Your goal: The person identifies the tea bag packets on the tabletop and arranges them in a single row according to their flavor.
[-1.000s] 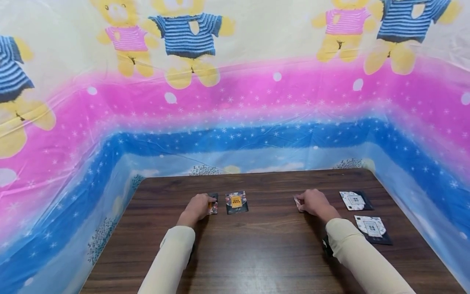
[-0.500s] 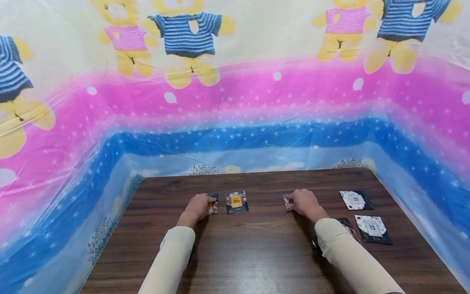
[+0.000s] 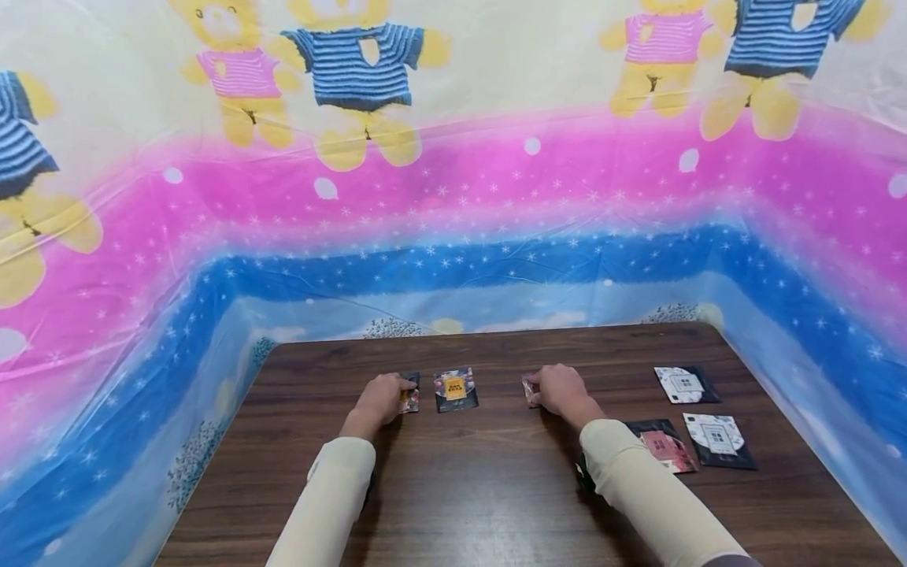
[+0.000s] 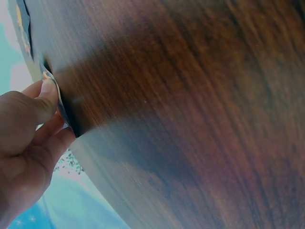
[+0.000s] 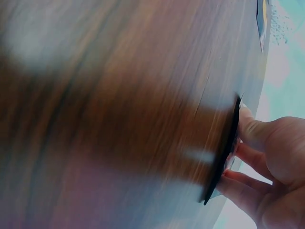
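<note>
My left hand [image 3: 381,398] pinches a small flat sachet [image 3: 410,398] with dark and orange print, lying on the table toward the left. In the left wrist view, the thumb lies on the face of this sachet [image 4: 66,112] and the other fingers are at its edge. Just to its right lies a second sachet [image 3: 456,390] with an orange label. My right hand [image 3: 562,390] grips a pinkish sachet [image 3: 527,390] by its sides, low over the wood. The right wrist view shows that sachet's dark edge [image 5: 228,150] between thumb and fingers.
Two black-and-white sachets, one farther back [image 3: 686,384] and one nearer [image 3: 720,441], lie on the right side of the brown table [image 3: 453,504]. A red-labelled sachet [image 3: 660,445] is partly covered by the right sleeve. A patterned cloth [image 3: 453,197] hangs around the table's back and sides.
My right hand has slid leftward with the pinkish sachet, toward the orange-labelled one. The red-labelled sachet has come out from behind the right sleeve. My left hand has stayed in place.
</note>
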Motion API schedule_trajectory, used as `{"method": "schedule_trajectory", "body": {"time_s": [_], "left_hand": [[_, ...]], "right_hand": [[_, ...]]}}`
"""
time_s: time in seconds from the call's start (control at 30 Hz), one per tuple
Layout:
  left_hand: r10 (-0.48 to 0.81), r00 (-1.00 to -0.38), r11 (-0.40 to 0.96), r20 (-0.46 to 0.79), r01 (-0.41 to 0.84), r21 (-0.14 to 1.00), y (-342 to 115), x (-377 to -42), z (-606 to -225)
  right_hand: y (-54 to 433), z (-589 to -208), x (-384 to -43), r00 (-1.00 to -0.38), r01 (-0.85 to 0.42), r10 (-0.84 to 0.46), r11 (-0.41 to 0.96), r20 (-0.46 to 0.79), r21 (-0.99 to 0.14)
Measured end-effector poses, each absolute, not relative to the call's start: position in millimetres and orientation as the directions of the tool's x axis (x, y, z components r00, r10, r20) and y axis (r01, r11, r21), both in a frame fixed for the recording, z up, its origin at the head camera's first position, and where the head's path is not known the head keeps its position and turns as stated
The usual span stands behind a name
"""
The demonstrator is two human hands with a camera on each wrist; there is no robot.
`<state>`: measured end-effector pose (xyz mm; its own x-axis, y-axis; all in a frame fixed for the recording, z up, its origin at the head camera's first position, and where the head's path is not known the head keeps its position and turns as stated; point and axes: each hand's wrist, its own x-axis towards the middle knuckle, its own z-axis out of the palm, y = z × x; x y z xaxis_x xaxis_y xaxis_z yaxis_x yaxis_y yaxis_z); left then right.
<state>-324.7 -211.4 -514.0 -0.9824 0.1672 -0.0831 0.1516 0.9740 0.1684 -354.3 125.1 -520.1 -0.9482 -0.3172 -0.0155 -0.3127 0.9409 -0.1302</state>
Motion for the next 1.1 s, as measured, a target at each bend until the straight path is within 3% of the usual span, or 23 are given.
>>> {"method": "schedule_trajectory", "body": {"time_s": [0.7, 1.1], "left_hand": [[0.174, -0.981, 0.976, -0.085, 0.161, 0.147, -213, -321, -508], [0.184, -0.979, 0.975, -0.084, 0.171, 0.140, -212, -322, -511]], "right_hand": [[74, -519, -357, -0.935, -0.353, -0.353, 0.932, 0.017, -0.086], [60, -521, -361, -0.941, -0.336, -0.339, 0.938, -0.024, -0.089]]}}
